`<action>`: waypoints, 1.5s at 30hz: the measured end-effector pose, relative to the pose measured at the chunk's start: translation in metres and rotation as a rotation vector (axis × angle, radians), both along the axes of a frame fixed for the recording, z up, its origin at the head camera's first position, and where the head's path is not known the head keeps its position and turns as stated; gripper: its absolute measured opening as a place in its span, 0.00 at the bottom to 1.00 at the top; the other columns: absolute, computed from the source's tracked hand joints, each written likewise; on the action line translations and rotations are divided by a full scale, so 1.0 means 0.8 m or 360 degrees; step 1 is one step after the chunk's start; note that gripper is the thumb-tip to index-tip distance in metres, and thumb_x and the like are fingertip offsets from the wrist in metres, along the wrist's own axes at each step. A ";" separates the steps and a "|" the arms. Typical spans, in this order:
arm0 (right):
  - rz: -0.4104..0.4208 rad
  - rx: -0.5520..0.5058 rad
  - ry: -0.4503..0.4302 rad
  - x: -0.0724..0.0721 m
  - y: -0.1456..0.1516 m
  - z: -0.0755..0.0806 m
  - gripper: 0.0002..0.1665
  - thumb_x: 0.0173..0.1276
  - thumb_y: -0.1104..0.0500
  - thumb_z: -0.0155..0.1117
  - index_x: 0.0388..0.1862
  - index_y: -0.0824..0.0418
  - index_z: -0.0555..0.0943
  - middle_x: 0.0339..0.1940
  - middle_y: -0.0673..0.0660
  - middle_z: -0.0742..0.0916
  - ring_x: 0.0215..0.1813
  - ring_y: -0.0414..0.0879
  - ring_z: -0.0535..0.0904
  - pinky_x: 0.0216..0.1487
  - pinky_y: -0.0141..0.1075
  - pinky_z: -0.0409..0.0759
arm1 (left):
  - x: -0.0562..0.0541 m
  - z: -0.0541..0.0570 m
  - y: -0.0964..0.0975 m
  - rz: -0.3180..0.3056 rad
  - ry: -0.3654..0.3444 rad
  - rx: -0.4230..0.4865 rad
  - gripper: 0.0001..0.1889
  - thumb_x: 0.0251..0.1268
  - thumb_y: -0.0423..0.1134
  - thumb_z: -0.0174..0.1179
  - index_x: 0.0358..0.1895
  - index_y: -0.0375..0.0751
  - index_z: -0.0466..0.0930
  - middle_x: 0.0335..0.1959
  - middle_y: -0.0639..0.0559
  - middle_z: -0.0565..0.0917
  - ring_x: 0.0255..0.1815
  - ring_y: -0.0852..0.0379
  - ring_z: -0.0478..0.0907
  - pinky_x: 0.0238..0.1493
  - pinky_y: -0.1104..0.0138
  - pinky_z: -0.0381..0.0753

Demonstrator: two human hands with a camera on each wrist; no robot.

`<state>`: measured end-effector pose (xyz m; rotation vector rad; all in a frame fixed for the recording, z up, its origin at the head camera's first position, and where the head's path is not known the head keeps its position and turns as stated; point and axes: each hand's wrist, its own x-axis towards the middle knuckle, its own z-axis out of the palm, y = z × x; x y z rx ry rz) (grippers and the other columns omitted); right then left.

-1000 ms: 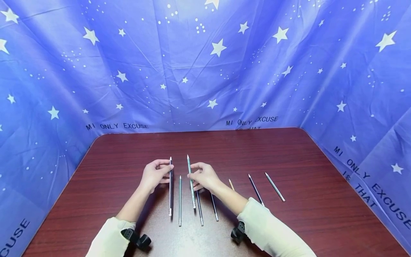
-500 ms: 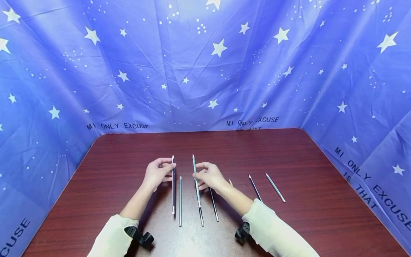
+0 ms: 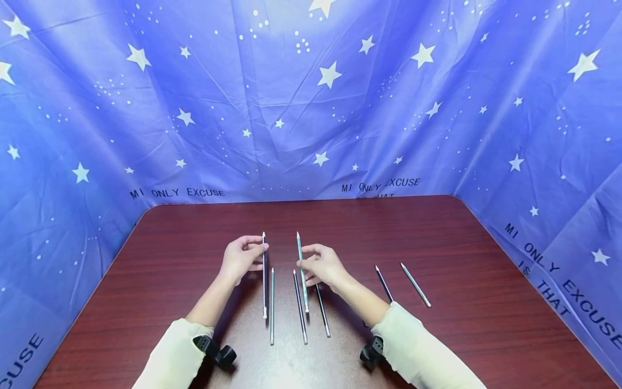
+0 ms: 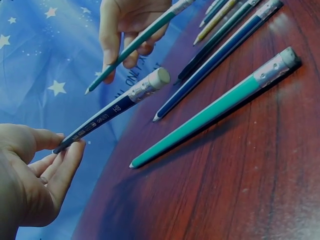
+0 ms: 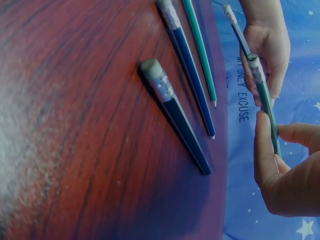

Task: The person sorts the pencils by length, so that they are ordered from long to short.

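My left hand [image 3: 240, 260] pinches a dark pencil [image 3: 264, 286] near its sharpened tip, thumb over fingers, its white eraser end pointing back toward me. In the left wrist view the dark pencil [image 4: 107, 117] is raised above the tabletop. To the right, my right hand [image 3: 326, 266] pinches a green pencil [image 3: 303, 273] by its front half. A second green pencil [image 3: 272, 310] lies on the table between the hands. Beneath the held green pencil lies a dark blue pencil [image 3: 298, 302], with another dark pencil [image 3: 323, 313] partly under the right hand.
Farther right on the reddish-brown table [image 3: 466, 324] lie another dark pencil [image 3: 383, 281] and a green one [image 3: 416, 286]. The left wrist view also shows a yellow pencil [image 4: 215, 22]. A blue star-patterned curtain [image 3: 272, 108] borders the table's back and sides.
Both hands have shifted right with their pencils, the right hand farther. The dark blue pencil's tip has come out from behind the right hand, while the yellow pencil is now hidden by the right arm.
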<state>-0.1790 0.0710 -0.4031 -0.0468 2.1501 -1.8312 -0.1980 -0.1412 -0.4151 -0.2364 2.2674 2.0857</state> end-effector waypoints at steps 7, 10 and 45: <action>-0.0015 -0.0005 -0.0008 0.000 0.004 0.000 0.25 0.60 0.67 0.62 0.58 0.68 0.72 0.34 0.66 0.84 0.20 0.42 0.75 0.26 0.38 0.85 | -0.013 -0.002 0.003 0.0017 0.0018 -0.0026 0.19 0.58 0.33 0.62 0.52 0.31 0.75 0.28 0.55 0.81 0.20 0.62 0.79 0.25 0.67 0.85; -0.0023 -0.0014 -0.0004 -0.001 0.005 0.000 0.25 0.60 0.67 0.62 0.57 0.68 0.72 0.33 0.65 0.84 0.19 0.42 0.76 0.26 0.38 0.85 | -0.019 0.001 0.006 0.0025 0.0023 -0.0043 0.18 0.58 0.33 0.62 0.52 0.31 0.75 0.28 0.54 0.81 0.20 0.62 0.79 0.24 0.67 0.84; -0.0065 -0.0007 0.0005 -0.008 0.016 -0.001 0.26 0.59 0.67 0.62 0.58 0.68 0.72 0.39 0.70 0.84 0.19 0.41 0.76 0.25 0.38 0.85 | -0.106 0.030 -0.014 0.0253 0.0161 -0.0176 0.20 0.58 0.34 0.62 0.54 0.31 0.74 0.35 0.46 0.81 0.18 0.64 0.78 0.25 0.67 0.85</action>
